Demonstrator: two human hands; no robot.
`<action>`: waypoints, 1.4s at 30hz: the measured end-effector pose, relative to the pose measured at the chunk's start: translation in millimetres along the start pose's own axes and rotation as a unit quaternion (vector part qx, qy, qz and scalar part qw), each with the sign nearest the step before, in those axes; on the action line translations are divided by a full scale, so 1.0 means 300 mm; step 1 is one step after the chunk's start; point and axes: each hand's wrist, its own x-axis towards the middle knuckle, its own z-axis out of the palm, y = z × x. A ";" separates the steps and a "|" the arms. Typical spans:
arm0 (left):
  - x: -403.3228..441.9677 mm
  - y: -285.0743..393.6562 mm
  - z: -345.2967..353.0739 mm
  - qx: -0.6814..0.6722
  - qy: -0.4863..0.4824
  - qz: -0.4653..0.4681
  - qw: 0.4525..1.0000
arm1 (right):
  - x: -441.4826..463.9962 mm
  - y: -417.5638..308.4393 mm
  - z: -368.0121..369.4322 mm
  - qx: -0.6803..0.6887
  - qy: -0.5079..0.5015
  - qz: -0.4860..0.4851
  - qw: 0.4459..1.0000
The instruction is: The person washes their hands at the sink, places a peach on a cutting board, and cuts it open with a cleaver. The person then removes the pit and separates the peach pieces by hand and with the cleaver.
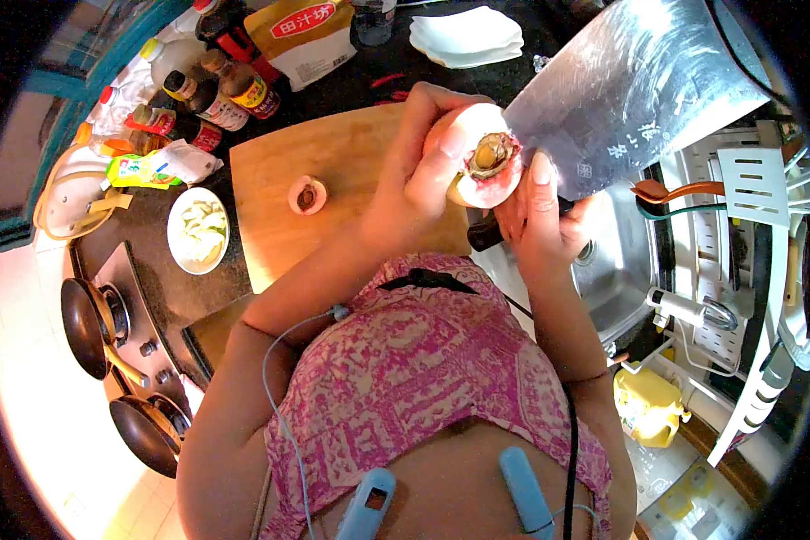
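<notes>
My left hand (427, 166) is wrapped round a pale pink peach half (472, 130), its brown pit (492, 155) facing up. Close beside it on the right, my right hand (544, 211) holds a broad cleaver (630, 99) by its dark handle, the blade raised and pointing to the upper right. The thumb of that hand is near the fruit; whether it touches is hard to tell. Below both hands lies a wooden cutting board (274, 225). Another fruit piece (308, 194) with a brown centre rests on it.
A white bowl (198, 231) of pale slices stands left of the board, bottles (247, 85) behind it. Two pans (85, 328) sit on the stove at the left. To the right are a metal sink (616, 261) and a utensil rack (756, 184). A white plate (468, 38) lies at the back.
</notes>
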 end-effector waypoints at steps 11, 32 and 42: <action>-0.001 0.000 0.014 -0.043 0.028 -0.023 0.998 | -0.002 -0.002 0.019 0.051 0.039 -0.037 0.997; 0.029 0.043 -0.054 -0.002 -0.052 -0.130 0.990 | 0.008 -0.057 -0.063 -0.077 -0.097 0.025 0.992; 0.028 0.021 0.009 -0.140 0.037 -0.144 0.979 | 0.007 -0.031 -0.015 -0.015 -0.066 -0.043 0.997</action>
